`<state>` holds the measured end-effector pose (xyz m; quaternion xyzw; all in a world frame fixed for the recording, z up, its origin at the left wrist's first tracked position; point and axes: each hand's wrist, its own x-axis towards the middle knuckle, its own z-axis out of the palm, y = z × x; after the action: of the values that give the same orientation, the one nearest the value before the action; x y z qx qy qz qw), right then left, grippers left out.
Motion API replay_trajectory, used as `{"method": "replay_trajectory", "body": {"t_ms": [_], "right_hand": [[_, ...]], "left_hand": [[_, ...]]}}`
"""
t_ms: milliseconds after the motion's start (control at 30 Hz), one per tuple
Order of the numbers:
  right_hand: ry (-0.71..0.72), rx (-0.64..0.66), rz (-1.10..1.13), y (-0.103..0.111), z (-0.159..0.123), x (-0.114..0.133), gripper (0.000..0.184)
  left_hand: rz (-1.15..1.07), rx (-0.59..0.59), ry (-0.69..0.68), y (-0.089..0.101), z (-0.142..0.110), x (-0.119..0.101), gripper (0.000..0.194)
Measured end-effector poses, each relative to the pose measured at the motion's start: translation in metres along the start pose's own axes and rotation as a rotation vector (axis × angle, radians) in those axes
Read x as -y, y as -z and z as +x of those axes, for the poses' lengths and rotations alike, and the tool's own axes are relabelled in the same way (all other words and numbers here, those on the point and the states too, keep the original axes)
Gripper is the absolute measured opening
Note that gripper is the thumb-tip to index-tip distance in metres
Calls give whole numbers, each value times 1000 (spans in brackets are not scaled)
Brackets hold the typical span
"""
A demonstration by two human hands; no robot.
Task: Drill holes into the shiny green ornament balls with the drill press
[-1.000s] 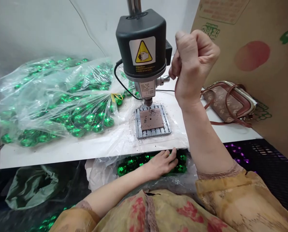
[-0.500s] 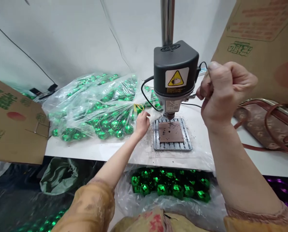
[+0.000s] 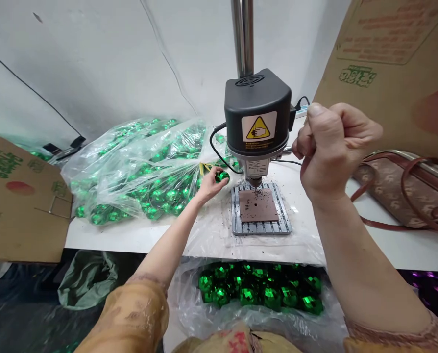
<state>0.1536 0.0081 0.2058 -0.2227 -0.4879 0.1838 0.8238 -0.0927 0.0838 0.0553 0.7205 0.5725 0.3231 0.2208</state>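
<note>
My left hand (image 3: 209, 187) has its thumb and fingers around a shiny green faceted ball (image 3: 224, 176), beside the yellow tie of a clear plastic bag (image 3: 131, 169) filled with more such balls. My right hand (image 3: 334, 147) is closed in a fist at the feed lever (image 3: 286, 151) of a small black bench drill press (image 3: 258, 115); most of the lever is hidden by the hand. Below the drill bit, a brown board (image 3: 266, 208) with a small hole lies on the slotted metal base (image 3: 263, 227), dusted with dark shavings.
Under the table edge, several green balls (image 3: 270, 296) lie in open clear plastic. Cardboard boxes stand at the left (image 3: 20, 215) and back right (image 3: 391, 73). A patterned handbag (image 3: 391, 191) with brown straps rests on the right. A black cable (image 3: 217, 147) runs behind the drill.
A green ball now shows in my left hand, where none was visible before. My right hand stays at the lever. The whole view has shifted slightly.
</note>
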Motion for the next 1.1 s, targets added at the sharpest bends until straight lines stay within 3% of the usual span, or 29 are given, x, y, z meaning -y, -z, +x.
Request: {"method": "replay_trajectory", "body": {"t_ms": [133, 300, 433, 600, 800, 1100], "right_hand": [[29, 13, -5, 1, 0, -4, 52], [42, 26, 6, 3, 1, -9, 50], [-13, 26, -4, 3, 1, -6, 50], [15, 43, -1, 2, 0, -4, 50], [26, 39, -21, 4, -1, -6, 53], [15, 17, -25, 3, -3, -6, 53]], "left_hand": [[-778, 145, 149, -12, -38, -20, 51], [-1101, 146, 227, -26, -56, -38, 54], [-1103, 32, 277, -39, -57, -42, 54], [-925, -59, 141, -59, -56, -44, 53], [-819, -12, 63, -72, -55, -34, 52], [-667, 78, -46, -73, -58, -30, 56]]}}
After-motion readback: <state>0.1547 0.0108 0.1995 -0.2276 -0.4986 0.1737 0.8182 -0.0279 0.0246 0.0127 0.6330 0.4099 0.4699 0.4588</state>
